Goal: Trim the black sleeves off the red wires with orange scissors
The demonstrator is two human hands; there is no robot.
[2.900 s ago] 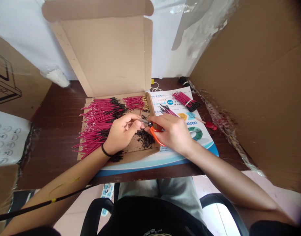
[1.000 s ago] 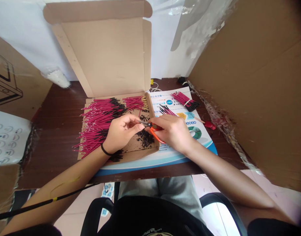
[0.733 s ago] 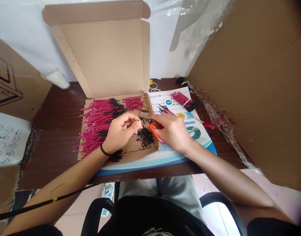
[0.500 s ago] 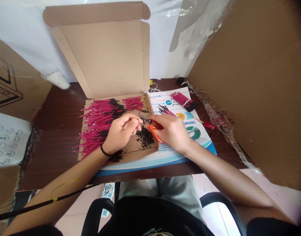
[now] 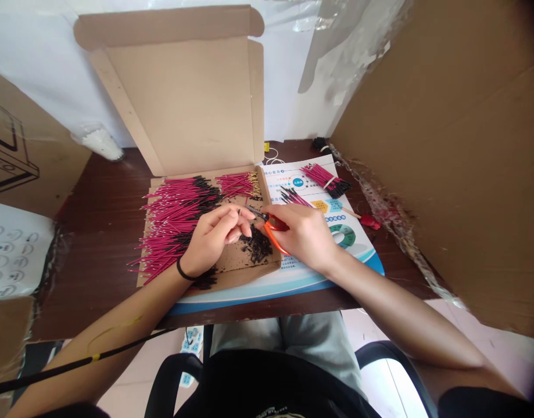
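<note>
**Orange snips [image 5: 273,229] held in right hand [image 5: 305,235] over cardboard box base [image 5: 249,273]**

The right hand is closed around the snips' handles, with the blades pointing left toward the left hand [image 5: 214,241]. The left hand's fingers are curled, the thumb close against them; whether they pinch a wire is too fine to tell. Its fingertips sit just beside the blade tips. Black clippings [image 5: 257,247] lie directly below the snips. Far left of the hands, in the box base, lies a large pile of red wires [image 5: 175,217] with black ends. Gold-tipped red wires [image 5: 238,184] lie at the far edge. To the right, a banded wire bundle [image 5: 325,180] rests on a printed sheet [image 5: 304,270], on the tabletop [image 5: 96,191].
</note>
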